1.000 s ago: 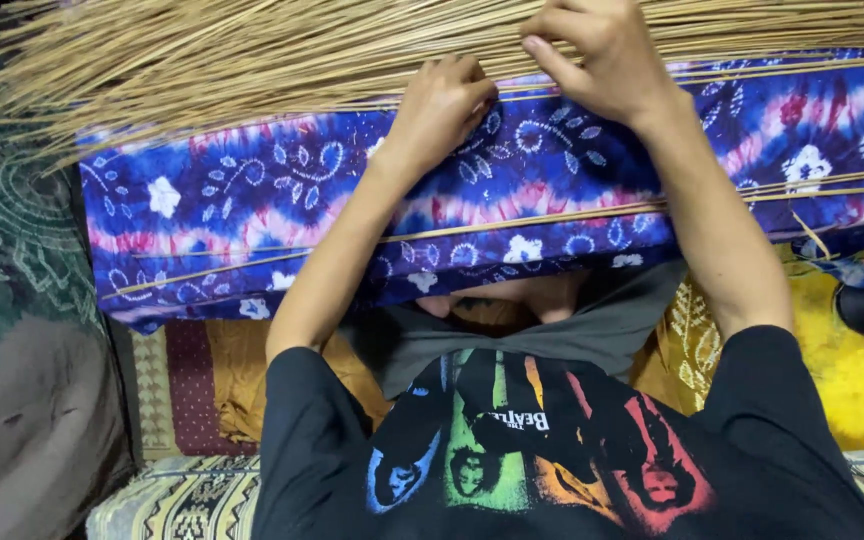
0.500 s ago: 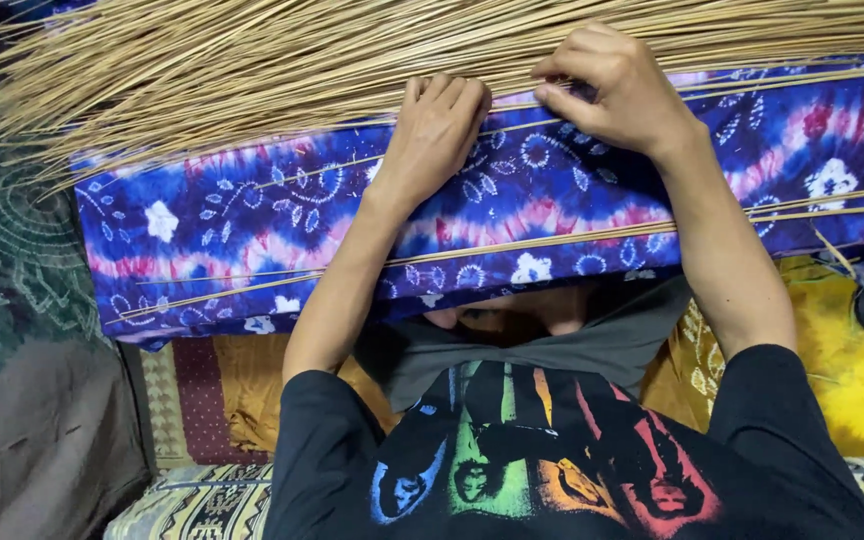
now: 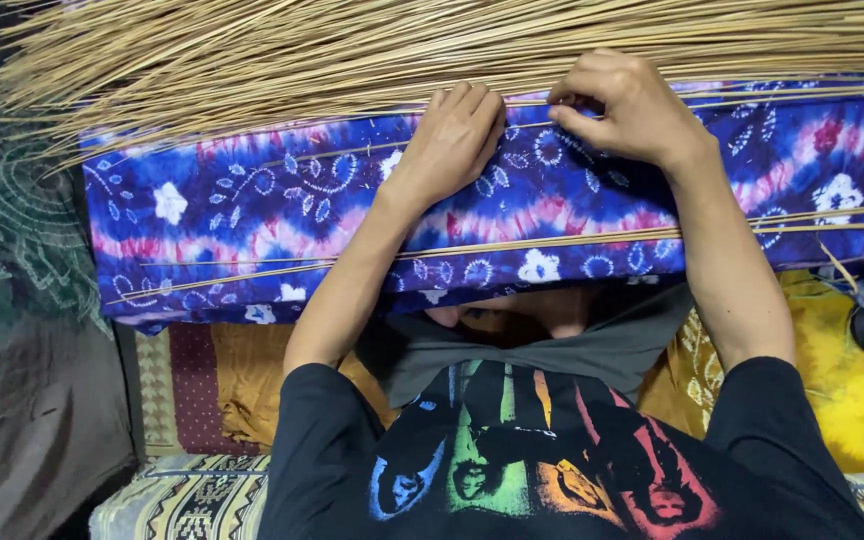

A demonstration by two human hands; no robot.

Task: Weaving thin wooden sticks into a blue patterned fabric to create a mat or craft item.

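1. Both hands sit slightly lower and nearer the middle of the view than half a second ago, and the blue cloth roll reaches further down the frame; the grips look unchanged.
2. Largest is the blue tie-dyed cloth [image 3: 252, 225], a padded roll patterned with white flowers and pink bands, lying across the person's lap from left to right.
3. Along its far edge spreads a thick sheaf of thin straw-coloured sticks [image 3: 282, 50], fanning out to the left; a few loose sticks [image 3: 552, 243] lie along the cloth's near side.
4. The left hand [image 3: 452, 140] lies flat, fingers together, pressing the cloth just beside the sheaf and gripping nothing.
5. The right hand [image 3: 627, 110] is curled, thumb and forefinger pinching what seems to be a single stick at the sheaf's edge; I cannot tell exactly what is caught.
6. By my judgement, the step in hand is picking one stick out of the bundle while the other palm steadies the roll; the next move calls for a clean pull along the stick's length, without dragging its neighbours.
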